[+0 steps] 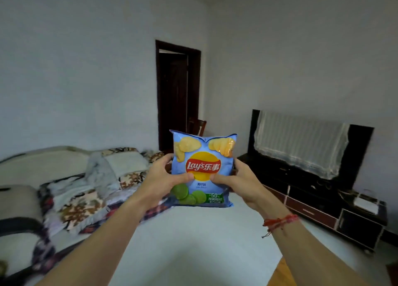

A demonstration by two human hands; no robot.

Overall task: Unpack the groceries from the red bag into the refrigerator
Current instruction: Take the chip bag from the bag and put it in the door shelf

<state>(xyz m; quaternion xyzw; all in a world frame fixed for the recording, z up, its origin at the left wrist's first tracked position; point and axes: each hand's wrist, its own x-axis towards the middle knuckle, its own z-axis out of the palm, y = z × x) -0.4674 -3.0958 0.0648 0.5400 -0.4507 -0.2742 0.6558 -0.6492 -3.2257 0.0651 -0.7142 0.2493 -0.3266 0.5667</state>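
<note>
A light-blue Lay's chip bag point(203, 156) with yellow chips and green lime slices printed on it is held upright in front of me at chest height. My left hand point(160, 176) grips its left edge, thumb across the front. My right hand point(235, 181) grips its right edge the same way; a red string bracelet is on that wrist. Neither the red bag nor the refrigerator is in view.
A bed point(71, 184) with patterned blankets and pillows lies to the left. A dark TV stand point(312, 201) carries a cloth-covered television point(301, 143) on the right. A dark doorway point(176, 96) stands open ahead, with a chair point(199, 127) beside it. Pale floor point(193, 242) stretches between.
</note>
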